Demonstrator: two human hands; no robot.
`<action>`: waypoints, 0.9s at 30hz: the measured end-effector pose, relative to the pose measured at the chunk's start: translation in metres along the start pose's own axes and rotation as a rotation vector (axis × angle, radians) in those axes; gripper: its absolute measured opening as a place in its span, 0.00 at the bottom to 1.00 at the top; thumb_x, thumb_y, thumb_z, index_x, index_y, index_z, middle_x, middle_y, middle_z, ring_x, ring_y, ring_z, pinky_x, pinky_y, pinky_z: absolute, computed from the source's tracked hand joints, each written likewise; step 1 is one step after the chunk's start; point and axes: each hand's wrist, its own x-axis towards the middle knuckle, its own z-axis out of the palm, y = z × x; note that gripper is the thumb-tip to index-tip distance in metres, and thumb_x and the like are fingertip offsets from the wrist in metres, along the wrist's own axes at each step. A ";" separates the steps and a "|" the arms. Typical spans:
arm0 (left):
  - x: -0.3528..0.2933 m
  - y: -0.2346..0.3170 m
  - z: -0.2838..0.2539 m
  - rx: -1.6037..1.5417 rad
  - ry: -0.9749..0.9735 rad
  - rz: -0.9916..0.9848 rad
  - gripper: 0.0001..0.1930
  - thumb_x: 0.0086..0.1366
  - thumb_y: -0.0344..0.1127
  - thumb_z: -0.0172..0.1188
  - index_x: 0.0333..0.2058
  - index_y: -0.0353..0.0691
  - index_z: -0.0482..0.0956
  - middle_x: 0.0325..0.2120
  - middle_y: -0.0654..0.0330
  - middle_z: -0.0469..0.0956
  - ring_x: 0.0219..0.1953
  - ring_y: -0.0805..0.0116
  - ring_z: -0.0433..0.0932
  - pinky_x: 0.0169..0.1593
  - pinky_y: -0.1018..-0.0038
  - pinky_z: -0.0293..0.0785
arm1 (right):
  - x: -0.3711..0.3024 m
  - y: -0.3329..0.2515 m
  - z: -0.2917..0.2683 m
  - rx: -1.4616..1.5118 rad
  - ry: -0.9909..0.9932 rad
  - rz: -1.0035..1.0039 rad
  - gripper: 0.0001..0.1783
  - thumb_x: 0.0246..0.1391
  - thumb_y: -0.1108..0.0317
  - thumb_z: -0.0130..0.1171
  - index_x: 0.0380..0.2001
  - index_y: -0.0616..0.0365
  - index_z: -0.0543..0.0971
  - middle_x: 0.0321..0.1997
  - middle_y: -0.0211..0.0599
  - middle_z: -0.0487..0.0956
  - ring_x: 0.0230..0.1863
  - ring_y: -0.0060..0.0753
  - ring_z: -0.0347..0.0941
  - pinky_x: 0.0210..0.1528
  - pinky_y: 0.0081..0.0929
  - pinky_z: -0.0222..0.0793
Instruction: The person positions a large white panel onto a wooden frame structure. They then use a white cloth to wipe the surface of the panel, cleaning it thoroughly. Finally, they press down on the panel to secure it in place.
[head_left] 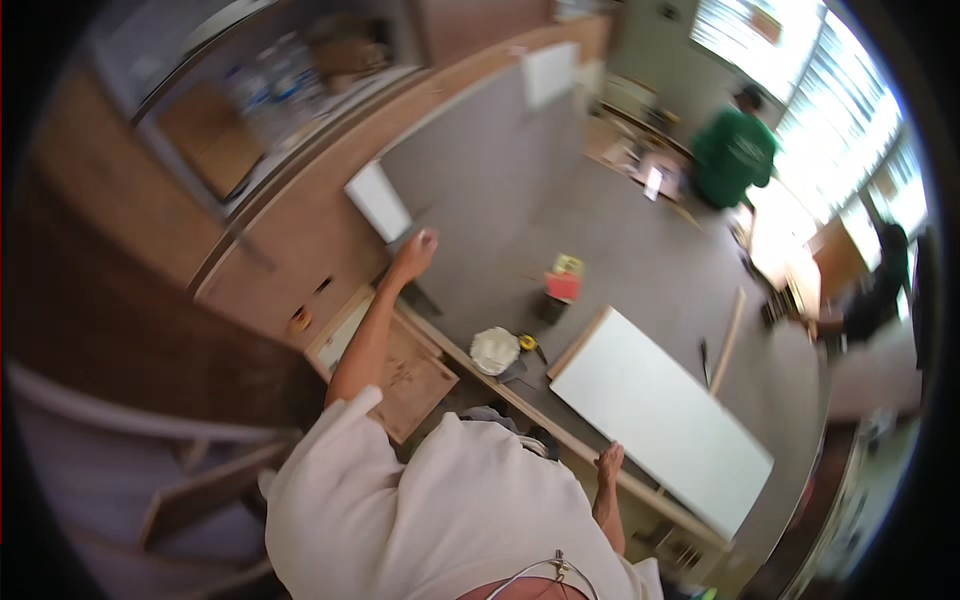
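Observation:
My left hand (412,256) is raised over the left side of the grey worktop (630,270), beside a white block-like piece (380,202) at the end of a broad grey panel (470,150). Its fingers are curled closed; blur hides whether anything is in them. Low at the table's near edge, my right hand (609,460) is also closed, right beside a long white board (665,415) with a wooden edge. What it grips, if anything, cannot be made out. Between the hands stand a tub of white paste (495,351), a yellow and black tape measure (527,343) and a red and yellow box (564,280).
A wooden strip (729,340) and a slim dark tool (704,358) lie beyond the white board. A person in green (735,150) sits at the far end; another person (880,285) works at right. An open wooden drawer (405,385) juts out near my left side.

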 end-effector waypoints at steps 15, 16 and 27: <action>0.245 -0.179 -0.331 1.075 0.483 0.410 0.21 0.65 0.33 0.57 0.58 0.48 0.74 0.58 0.50 0.71 0.57 0.48 0.70 0.61 0.57 0.66 | 0.065 -0.030 0.063 -0.789 0.206 -0.806 0.23 0.59 0.54 0.47 0.20 0.63 0.73 0.17 0.45 0.73 0.19 0.40 0.71 0.26 0.38 0.69; 0.235 -0.209 -0.311 1.181 0.358 0.210 0.20 0.67 0.33 0.55 0.58 0.49 0.74 0.59 0.50 0.70 0.59 0.50 0.70 0.62 0.58 0.66 | 0.036 -0.051 0.058 -0.752 0.038 -0.574 0.19 0.57 0.56 0.49 0.24 0.63 0.75 0.18 0.46 0.75 0.19 0.38 0.71 0.26 0.37 0.69; 0.198 -0.080 -0.277 1.231 0.263 -0.110 0.21 0.71 0.34 0.46 0.61 0.41 0.70 0.58 0.49 0.72 0.55 0.50 0.74 0.57 0.60 0.70 | -0.083 -0.016 0.009 -0.040 0.253 0.306 0.12 0.55 0.63 0.53 0.24 0.61 0.75 0.19 0.35 0.74 0.17 0.29 0.70 0.18 0.28 0.66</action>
